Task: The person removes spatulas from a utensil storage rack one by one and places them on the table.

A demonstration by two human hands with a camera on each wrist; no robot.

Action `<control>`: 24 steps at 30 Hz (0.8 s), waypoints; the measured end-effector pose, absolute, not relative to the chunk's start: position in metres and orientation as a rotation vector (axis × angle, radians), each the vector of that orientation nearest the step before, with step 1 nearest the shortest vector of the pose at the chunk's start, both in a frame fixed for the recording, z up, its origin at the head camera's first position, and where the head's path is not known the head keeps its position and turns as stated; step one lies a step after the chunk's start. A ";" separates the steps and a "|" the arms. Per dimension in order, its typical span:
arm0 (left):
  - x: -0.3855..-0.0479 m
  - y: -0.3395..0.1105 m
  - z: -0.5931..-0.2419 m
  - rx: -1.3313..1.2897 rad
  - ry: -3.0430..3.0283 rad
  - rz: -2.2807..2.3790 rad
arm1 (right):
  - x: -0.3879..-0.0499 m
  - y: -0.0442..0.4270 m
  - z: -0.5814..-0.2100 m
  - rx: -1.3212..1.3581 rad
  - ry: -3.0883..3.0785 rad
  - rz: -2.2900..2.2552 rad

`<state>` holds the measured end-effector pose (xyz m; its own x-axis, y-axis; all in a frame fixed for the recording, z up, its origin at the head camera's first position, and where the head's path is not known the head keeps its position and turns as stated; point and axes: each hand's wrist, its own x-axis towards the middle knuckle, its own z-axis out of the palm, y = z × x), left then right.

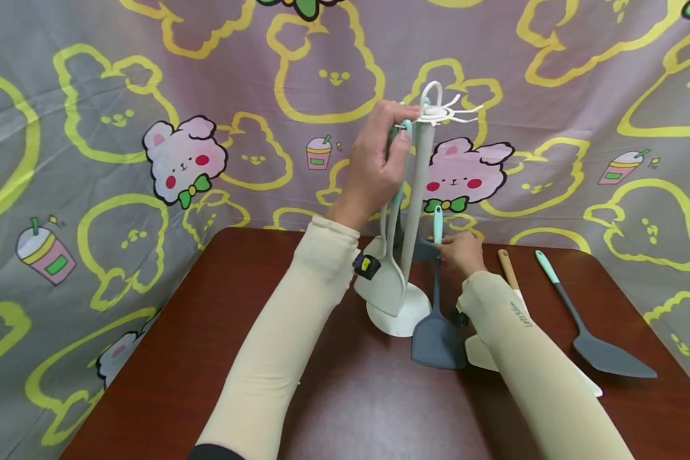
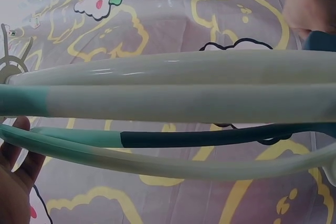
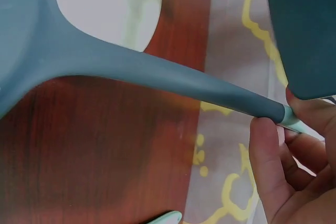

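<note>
A white utensil rack [image 1: 416, 211] stands on a round base, with hooks around its top. Up there my left hand [image 1: 376, 153] curls its fingers over the rack's rim, the thumb against the mint handle of a hanging white spatula [image 1: 388, 287]. Other mint-handled utensils hang close by, among them a dark-stemmed one [image 2: 210, 139]. Lower down, right of the pole, my right hand [image 1: 461, 252] pinches a grey spatula [image 1: 439, 342] where its stem meets the mint handle [image 3: 294, 121]. Its blade points down, in front and to the right of the rack's base.
On the brown table [image 1: 207, 358], a grey turner [image 1: 609, 354] with a mint handle lies at the right. Beside it, partly hidden under my right forearm, are a wooden-handled utensil [image 1: 508, 268] and a cream blade [image 1: 480, 352]. A patterned curtain [image 1: 253, 83] hangs behind.
</note>
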<state>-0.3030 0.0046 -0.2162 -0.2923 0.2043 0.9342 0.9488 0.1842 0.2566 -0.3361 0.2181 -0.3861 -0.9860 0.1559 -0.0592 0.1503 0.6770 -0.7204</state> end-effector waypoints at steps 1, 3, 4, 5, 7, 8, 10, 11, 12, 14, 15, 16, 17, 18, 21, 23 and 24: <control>-0.303 0.004 -0.216 -1.111 -1.657 -1.172 | -0.337 0.217 -0.388 -0.269 -2.875 1.235; -0.304 0.004 -0.216 -1.116 -1.658 -1.170 | -0.339 0.217 -0.391 -0.283 -2.894 1.206; -0.305 0.004 -0.216 -1.119 -1.663 -1.168 | -0.340 0.218 -0.392 -0.288 -2.904 1.202; -0.305 0.004 -0.216 -1.120 -1.667 -1.169 | -0.340 0.218 -0.394 -0.287 -2.916 1.201; -0.305 0.003 -0.217 -1.118 -1.667 -1.172 | -0.342 0.218 -0.397 -0.288 -2.934 1.224; -0.305 0.002 -0.217 -1.118 -1.665 -1.173 | -0.343 0.218 -0.398 -0.287 -2.944 1.235; -0.305 0.002 -0.217 -1.118 -1.658 -1.174 | -0.345 0.218 -0.401 -0.284 -2.953 1.285; -0.306 0.003 -0.218 -1.119 -1.652 -1.178 | -0.345 0.219 -0.401 -0.278 -2.959 1.294; -0.306 0.003 -0.218 -1.119 -1.645 -1.182 | -0.345 0.219 -0.402 -0.274 -2.966 1.303; -0.306 0.003 -0.219 -1.116 -1.635 -1.186 | -0.346 0.220 -0.402 -0.251 -2.991 1.295; -0.306 0.004 -0.219 -1.114 -1.633 -1.187 | -0.346 0.221 -0.403 -0.238 -2.999 1.298; -0.305 0.003 -0.219 -1.111 -1.631 -1.187 | -0.346 0.221 -0.403 -0.226 -3.009 1.298; -0.305 0.003 -0.219 -1.108 -1.631 -1.186 | -0.347 0.221 -0.402 -0.209 -3.019 1.298; -0.304 0.002 -0.219 -1.106 -1.631 -1.184 | -0.347 0.221 -0.403 -0.196 -3.027 1.300; -0.303 0.002 -0.218 -1.104 -1.636 -1.181 | -0.347 0.222 -0.404 -0.178 -3.035 1.318; -0.303 0.002 -0.218 -1.106 -1.640 -1.178 | -0.347 0.222 -0.405 -0.196 -3.038 1.323; -0.303 0.002 -0.217 -1.108 -1.642 -1.177 | -0.347 0.223 -0.406 -0.211 -3.039 1.330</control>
<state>-0.3025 0.0020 -0.2173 -0.2835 0.1928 0.9394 0.9516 0.1781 0.2506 -0.3473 0.2228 -0.4060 -0.9754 0.0423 -0.2162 0.1876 0.6745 -0.7141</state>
